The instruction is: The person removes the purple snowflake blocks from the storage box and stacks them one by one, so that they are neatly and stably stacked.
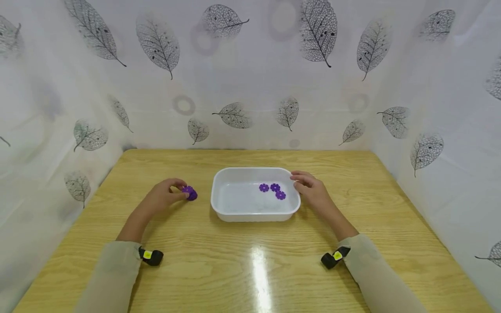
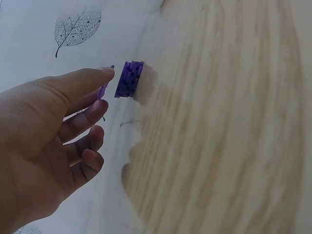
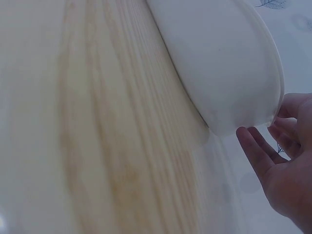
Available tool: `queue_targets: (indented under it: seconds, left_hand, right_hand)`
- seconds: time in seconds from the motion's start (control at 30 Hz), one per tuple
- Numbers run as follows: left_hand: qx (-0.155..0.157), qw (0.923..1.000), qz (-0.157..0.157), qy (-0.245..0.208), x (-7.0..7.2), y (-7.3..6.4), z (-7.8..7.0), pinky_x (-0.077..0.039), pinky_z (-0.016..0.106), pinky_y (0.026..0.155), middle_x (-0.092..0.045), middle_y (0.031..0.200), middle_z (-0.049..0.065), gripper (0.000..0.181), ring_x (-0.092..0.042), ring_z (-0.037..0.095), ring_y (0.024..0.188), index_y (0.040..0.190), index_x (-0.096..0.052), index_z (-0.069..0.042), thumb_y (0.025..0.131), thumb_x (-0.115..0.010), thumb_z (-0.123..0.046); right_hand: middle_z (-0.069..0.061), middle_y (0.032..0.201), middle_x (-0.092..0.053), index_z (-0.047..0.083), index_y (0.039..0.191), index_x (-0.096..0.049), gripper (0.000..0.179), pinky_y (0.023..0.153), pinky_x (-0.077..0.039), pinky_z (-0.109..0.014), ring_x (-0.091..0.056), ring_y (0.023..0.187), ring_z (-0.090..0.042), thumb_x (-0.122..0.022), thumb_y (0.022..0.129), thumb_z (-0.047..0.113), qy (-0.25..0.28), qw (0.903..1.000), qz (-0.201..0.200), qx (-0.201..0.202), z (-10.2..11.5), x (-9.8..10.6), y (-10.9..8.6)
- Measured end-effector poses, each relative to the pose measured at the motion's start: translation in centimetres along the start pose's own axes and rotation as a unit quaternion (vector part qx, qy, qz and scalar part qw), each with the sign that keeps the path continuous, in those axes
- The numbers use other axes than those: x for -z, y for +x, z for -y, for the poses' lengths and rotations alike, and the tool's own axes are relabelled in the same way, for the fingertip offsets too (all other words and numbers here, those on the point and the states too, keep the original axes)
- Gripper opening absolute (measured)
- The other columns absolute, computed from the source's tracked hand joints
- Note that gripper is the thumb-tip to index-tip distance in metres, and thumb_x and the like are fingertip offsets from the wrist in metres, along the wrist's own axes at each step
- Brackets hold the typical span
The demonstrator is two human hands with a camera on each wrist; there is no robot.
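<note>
My left hand [image 1: 166,196] pinches a purple flower-shaped disc [image 2: 102,91] between thumb and fingertips. Close by stands a short stack of matching discs [image 2: 129,79] on the table, a small gap separating it from the held one in the left wrist view. Over at the right end of a white plastic tray [image 1: 256,217], my right hand [image 1: 315,193] holds the rim, with fingers against the outer end wall [image 3: 234,114]. Inside the tray, toward its right side, lie three loose purple discs, one of them the left disc [image 1: 264,188].
The tray sits mid-table on the wooden tabletop [image 1: 219,265]. Pale curtains [image 1: 250,78] with leaf prints enclose the back and both sides. A black strap with a small device [image 1: 151,255] is on the left wrist, and a similar device [image 1: 334,257] on the right.
</note>
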State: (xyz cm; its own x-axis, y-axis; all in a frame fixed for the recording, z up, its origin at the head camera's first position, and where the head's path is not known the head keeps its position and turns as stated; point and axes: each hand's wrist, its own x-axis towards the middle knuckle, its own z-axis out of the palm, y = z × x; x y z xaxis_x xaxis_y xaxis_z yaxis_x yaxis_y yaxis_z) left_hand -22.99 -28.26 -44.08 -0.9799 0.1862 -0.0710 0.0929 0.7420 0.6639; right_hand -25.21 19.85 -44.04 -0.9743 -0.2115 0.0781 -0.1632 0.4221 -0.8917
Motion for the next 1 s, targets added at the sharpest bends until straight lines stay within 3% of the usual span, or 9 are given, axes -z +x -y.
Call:
queue_targets:
  seconds: [0.5, 0.8, 1.0]
  left_hand:
    - [-0.005, 0.9998, 0.019, 0.003, -0.69, 0.12, -0.13, -0.051, 0.042, 0.085, -0.063, 0.125, 0.019, 0.045, -0.062, 0.031, 0.105, 0.131, -0.060, -0.002, 0.098, -0.066, -0.031]
    - [-0.003, 0.9997, 0.024, -0.011, -0.73, 0.05, -0.27, -0.050, 0.035, 0.079, -0.063, 0.124, 0.018, 0.046, -0.062, 0.028, 0.103, 0.132, -0.059, -0.003, 0.098, -0.066, -0.033]
    - [-0.001, 0.9997, 0.023, -0.014, -0.78, -0.05, -0.27, -0.052, 0.037, 0.081, -0.062, 0.125, 0.018, 0.048, -0.062, 0.028, 0.104, 0.133, -0.058, -0.004, 0.098, -0.066, -0.035]
  right_hand:
    - [-0.001, 0.152, -0.049, 0.008, 0.131, -0.065, 0.035, 0.112, -0.043, -0.049, -0.049, 0.135, -0.028, -0.057, 0.104, 0.029, 0.005, 1.0000, 0.001, 0.005, 0.20, -0.01, -0.20]
    - [-0.001, 0.152, -0.049, 0.008, 0.131, -0.065, 0.035, 0.110, -0.046, -0.047, -0.050, 0.133, -0.027, -0.057, 0.103, 0.029, 0.004, 1.0000, 0.000, 0.002, 0.20, 0.01, -0.23]
    - [0.000, 0.152, -0.049, 0.009, 0.131, -0.065, 0.034, 0.108, -0.047, -0.047, -0.050, 0.133, -0.027, -0.057, 0.104, 0.028, 0.003, 1.0000, 0.001, 0.001, 0.24, 0.03, -0.26]
